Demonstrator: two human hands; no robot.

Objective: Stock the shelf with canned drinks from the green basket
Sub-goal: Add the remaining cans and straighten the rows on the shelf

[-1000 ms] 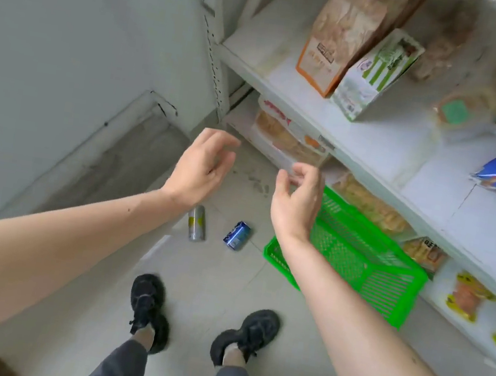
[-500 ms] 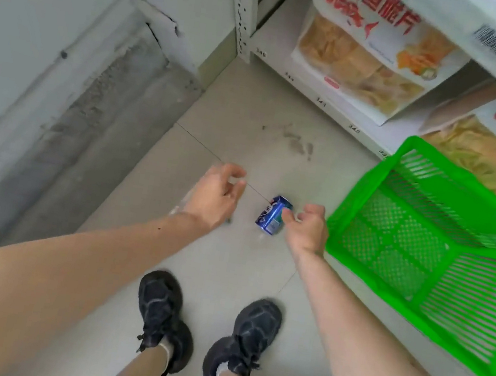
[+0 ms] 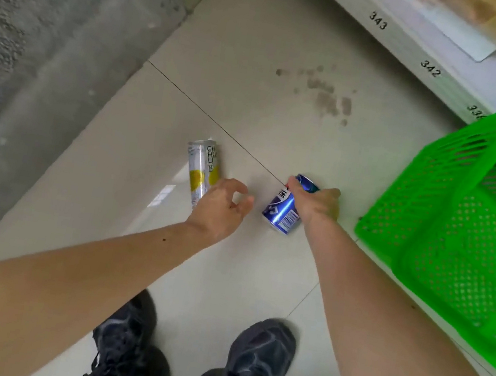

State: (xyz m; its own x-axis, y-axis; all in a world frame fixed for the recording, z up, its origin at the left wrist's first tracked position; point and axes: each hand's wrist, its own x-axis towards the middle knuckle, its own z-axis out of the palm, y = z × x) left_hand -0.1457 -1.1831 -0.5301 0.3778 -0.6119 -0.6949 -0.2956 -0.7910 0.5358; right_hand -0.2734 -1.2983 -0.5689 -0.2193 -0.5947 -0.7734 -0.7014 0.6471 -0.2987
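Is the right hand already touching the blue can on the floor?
Touching. In the head view the right hand is curled around the upper end of the blue can, with fingers wrapped over its side and no gap visible between them.

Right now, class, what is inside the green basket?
Through the basket mesh only bare green walls and floor show; no cans appear. Its far end is cut off by the frame, so that part cannot be checked.
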